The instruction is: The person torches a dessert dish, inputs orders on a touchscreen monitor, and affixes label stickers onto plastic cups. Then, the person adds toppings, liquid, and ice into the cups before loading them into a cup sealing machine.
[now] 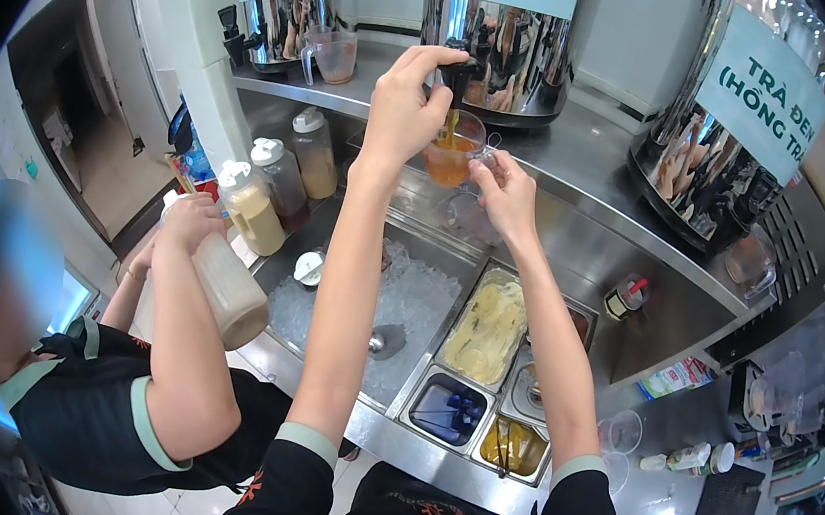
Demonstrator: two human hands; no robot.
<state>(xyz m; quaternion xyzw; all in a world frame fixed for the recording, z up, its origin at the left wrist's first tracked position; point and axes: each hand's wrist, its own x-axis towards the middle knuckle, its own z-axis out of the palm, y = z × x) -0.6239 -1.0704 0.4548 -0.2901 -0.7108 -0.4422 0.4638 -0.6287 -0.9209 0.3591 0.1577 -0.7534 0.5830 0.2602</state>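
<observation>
My left hand (414, 102) is closed on the black tap (459, 69) of the middle steel dispenser (514, 52). Amber liquid runs from that tap into a clear measuring cup (451, 159) below it. The cup is partly filled, and my right hand (505, 195) grips its handle at the right side. Beneath the cup lies the counter's sunken edge, with another clear container (469, 218) there.
An ice bin (419, 293) and metal trays, one with a pale yellow filling (487, 331), lie below my arms. Bottles (262, 207) stand at the left. A co-worker (148, 381) holds a large bottle (226, 288) close by. Another dispenser (692, 176) is at the right.
</observation>
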